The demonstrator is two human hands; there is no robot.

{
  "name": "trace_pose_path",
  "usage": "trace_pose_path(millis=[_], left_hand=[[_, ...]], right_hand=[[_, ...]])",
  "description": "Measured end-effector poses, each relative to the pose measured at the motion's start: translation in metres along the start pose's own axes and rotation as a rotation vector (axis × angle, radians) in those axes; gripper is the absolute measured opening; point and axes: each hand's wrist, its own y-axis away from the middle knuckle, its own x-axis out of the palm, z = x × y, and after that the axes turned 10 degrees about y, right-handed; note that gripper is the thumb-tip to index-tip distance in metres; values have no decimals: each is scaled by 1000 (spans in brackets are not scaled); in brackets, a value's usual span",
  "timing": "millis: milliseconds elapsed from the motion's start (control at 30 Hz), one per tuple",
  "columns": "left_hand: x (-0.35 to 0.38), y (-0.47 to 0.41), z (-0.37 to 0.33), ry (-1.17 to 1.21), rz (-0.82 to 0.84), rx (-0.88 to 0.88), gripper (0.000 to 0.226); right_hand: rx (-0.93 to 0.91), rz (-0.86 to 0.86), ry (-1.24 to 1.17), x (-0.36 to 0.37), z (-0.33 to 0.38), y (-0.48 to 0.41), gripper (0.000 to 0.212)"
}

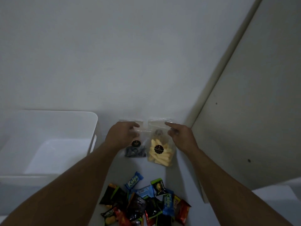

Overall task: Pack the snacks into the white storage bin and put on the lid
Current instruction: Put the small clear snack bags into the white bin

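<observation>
Two pouches stood upright by the far wall, tops pinched: left hand (121, 136) on the dark pouch (136, 150), right hand (182, 136) on the yellow pouch (160, 154). The white storage bin (95, 126) lay left, nearer the left hand.

- A white storage bin (48, 124) stands open at the left.
- Right of it, two clear pouches stand side by side, touching, against the far wall.
- The left hand (122, 134) grips the top of the dark-snack pouch (136, 150), fingers curled over it.
- The right hand (182, 136) pinches the top of the yellow-stick pouch (160, 154) between forefinger and thumb.
- Each pouch carries a round black sticker.
- A pile of small packets (146, 204) lies nearer, between the forearms, with a blue Kalpa packet (133, 181) at its far edge.
</observation>
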Motion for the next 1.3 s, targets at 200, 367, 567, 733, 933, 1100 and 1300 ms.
trace_pose_path(millis=[200,367,567,733,933,1100,1300], left_hand=[[-3,2,-11,-145,124,171,36],[-29,8,-33,-37,78,173,37],[-89,17,-66,155,-26,203,38],[-159,32,-77,155,-73,268,38],[-247,57,-57,177,-119,276,35],[-310,68,-20,157,-142,247,32],[-349,74,47,142,-158,212,32]], right_hand=[[-28,12,99,-11,10,10,34],[-45,-16,115,-34,33,17,41],[-105,-84,117,-70,84,26,35],[-155,-133,117,-89,147,41,33],[-215,-173,114,-84,231,62,30],[-243,-212,80,-58,295,69,23],[-222,-213,31,-1,349,71,23]])
